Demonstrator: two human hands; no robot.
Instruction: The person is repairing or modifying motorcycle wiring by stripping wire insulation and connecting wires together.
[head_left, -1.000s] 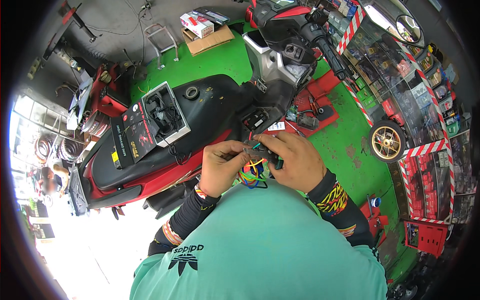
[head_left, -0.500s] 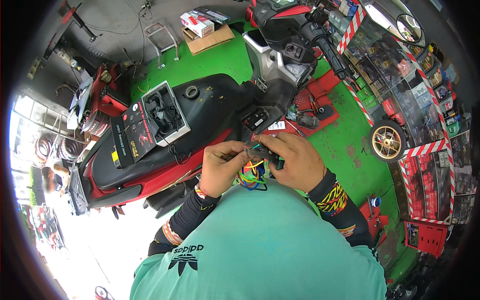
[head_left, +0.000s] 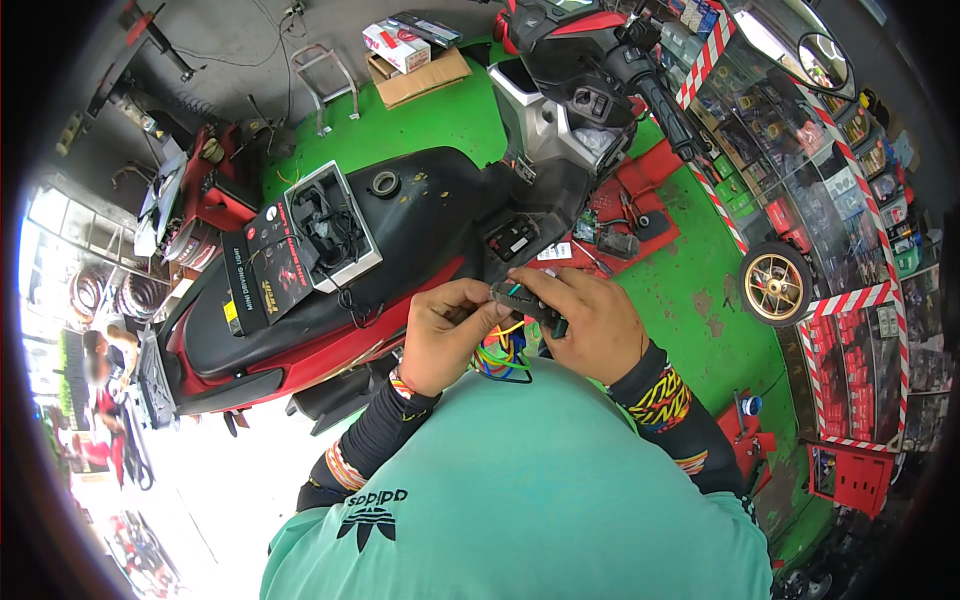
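Just above my shirt front, my two hands meet. My left hand (head_left: 445, 335) is closed in a pinch, thumb against fingertips, on a thin wire whose end is mostly hidden at the tool's jaws. My right hand (head_left: 600, 325) is wrapped round dark pliers (head_left: 528, 303), their jaws pointing left to my left fingertips. Below the hands hangs a bundle of coloured wires (head_left: 500, 358), yellow, green, blue, red and black. Beyond my hands stands a red and black scooter (head_left: 425, 205), with an open compartment (head_left: 512, 242) in its body nearest my right hand.
On the scooter's seat lie an open white box (head_left: 365, 262) with black cabled parts and a black carton lid (head_left: 275, 262). A red tool tray (head_left: 650, 235) sits on the green floor (head_left: 690, 330). Display shelves (head_left: 830, 210) and a gold-rimmed wheel (head_left: 776, 283) stand at right.
The pliers have turned slightly, so more of their jaws shows by my left fingertips. Both hands keep nearly the same place. At far left, a person in the background has shifted.
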